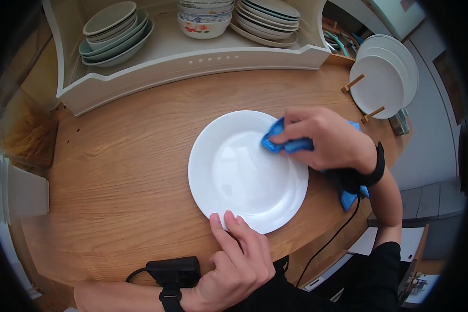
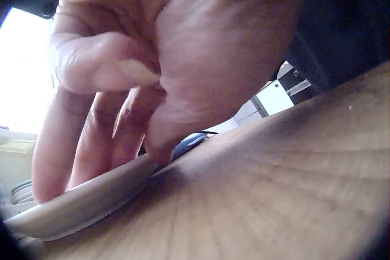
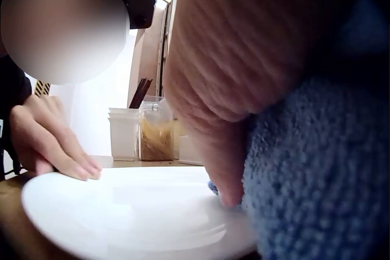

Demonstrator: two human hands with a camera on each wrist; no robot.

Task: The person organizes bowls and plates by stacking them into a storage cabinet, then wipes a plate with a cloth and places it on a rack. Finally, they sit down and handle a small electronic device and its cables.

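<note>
A round white plate [image 1: 234, 171] lies on the wooden table. My left hand [image 1: 239, 265] holds its near rim: fingertips rest on top, and in the left wrist view the thumb [image 2: 161, 141] meets the rim's edge. One finger is curled in toward the palm there. My right hand [image 1: 333, 138] grips a bunched blue cloth [image 1: 299, 145] against the plate's upper right part. More of the cloth hangs below that wrist. Up close in the right wrist view, the cloth [image 3: 317, 174] has a looped, towel-like texture and covers part of the plate.
A cream shelf [image 1: 192, 67] at the back carries stacked plates [image 1: 268, 21] and bowls [image 1: 205, 26]. White plates [image 1: 378, 80] stand in a wooden rack at the right. White containers [image 1: 26, 190] and a clear jar [image 1: 28, 130] are at the left. A black cable [image 1: 333, 236] hangs from the right wrist.
</note>
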